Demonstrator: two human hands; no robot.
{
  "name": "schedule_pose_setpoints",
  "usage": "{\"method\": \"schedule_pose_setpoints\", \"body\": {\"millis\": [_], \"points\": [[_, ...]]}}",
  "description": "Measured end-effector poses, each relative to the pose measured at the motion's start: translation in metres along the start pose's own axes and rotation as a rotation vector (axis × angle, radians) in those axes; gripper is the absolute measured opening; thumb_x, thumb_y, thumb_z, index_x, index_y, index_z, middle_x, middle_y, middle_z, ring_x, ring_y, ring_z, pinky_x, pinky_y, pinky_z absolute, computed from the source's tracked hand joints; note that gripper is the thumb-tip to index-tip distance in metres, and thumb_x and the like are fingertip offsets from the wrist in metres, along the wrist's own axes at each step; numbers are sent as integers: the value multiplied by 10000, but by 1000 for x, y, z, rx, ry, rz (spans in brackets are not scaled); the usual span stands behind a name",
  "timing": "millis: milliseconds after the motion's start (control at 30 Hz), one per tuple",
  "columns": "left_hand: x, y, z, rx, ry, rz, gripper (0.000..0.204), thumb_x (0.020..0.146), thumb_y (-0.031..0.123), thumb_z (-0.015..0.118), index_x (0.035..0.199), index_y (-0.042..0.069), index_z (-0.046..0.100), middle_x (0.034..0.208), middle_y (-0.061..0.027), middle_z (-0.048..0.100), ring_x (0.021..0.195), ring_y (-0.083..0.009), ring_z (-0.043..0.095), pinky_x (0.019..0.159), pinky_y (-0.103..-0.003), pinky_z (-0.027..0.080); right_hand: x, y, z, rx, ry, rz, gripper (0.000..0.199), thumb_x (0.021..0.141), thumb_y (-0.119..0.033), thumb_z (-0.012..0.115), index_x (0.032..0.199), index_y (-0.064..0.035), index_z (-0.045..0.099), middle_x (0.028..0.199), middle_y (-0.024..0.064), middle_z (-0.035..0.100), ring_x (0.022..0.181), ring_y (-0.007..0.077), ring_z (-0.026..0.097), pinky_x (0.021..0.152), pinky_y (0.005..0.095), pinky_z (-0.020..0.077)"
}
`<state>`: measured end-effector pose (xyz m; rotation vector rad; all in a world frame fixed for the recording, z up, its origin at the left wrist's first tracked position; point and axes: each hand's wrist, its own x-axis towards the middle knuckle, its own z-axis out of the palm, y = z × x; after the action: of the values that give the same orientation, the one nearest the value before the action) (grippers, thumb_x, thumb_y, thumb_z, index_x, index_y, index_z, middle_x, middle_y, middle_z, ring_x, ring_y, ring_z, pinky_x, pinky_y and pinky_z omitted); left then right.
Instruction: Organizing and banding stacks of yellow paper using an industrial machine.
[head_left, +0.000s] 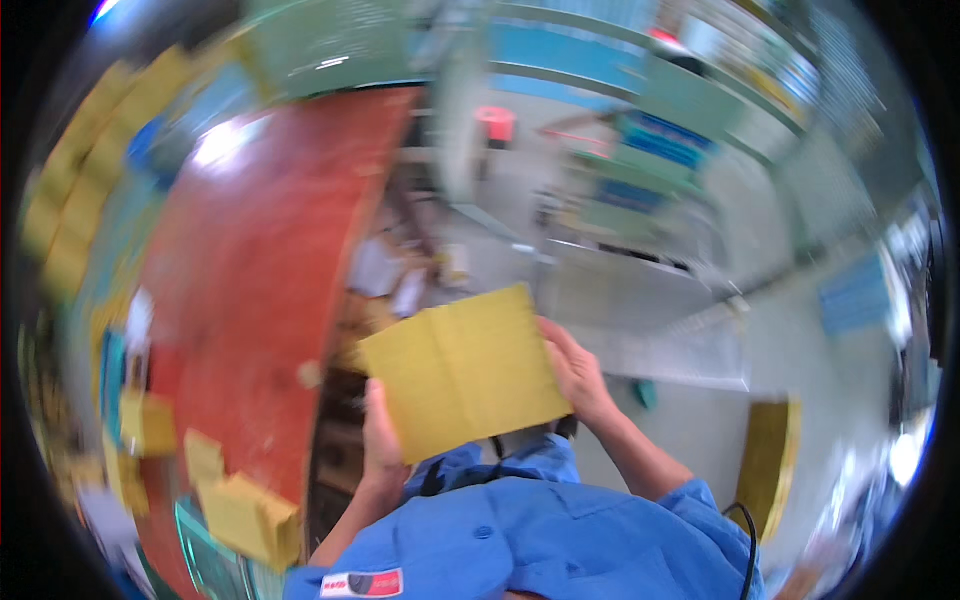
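Observation:
A yellow cardboard box (pixel 466 372) with a faint line down its middle is held in front of my body, slightly tilted. My left hand (pixel 383 430) grips its left edge, and the thumb side shows along that edge. On the opposite side my right hand (pixel 575 370) is closed around the right edge. The fingers beneath the box are hidden, as is its underside. My blue sleeves and shirt fill the lower middle of the view.
A red-topped table (pixel 265 290) stands at my left, with small yellow boxes (pixel 250 515) near its front end. Several yellow boxes are stacked at far left. A metal-topped cart (pixel 640 310) stands ahead right. Another yellow box (pixel 770 465) is at right; a red bin (pixel 495 125) stands farther off.

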<state>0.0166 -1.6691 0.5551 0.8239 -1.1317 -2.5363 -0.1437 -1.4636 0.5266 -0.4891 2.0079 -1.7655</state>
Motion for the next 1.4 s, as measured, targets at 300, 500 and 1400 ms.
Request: {"method": "schedule_pose_setpoints", "body": {"millis": [300,500,1400], "points": [[68,-204,203,183,-189,-237,579,1050,492,330,1403,51,454,1378,-76,528,1234,-208,527,1029,-356,421,-78,60,-274,84,454,119,348,1055,-239,459,1357,-93,552,1145,60,665,1045,109,594,937,266,461],[112,-290,282,295,-271,-264,640,1030,541,357,1423,42,434,1382,-87,522,1249,-211,515,1031,-354,419,-73,139,-375,167,537,126,365,1052,-220,459,1370,-58,538,1168,31,648,1064,93,577,932,240,453],[163,-249,281,800,-461,-508,730,958,625,462,1446,82,439,1378,-98,518,1227,-232,515,955,-417,459,-70,141,-409,496,402,277,438,1012,-313,517,1341,-25,533,1236,66,614,1134,154,561,972,321,441]]}}
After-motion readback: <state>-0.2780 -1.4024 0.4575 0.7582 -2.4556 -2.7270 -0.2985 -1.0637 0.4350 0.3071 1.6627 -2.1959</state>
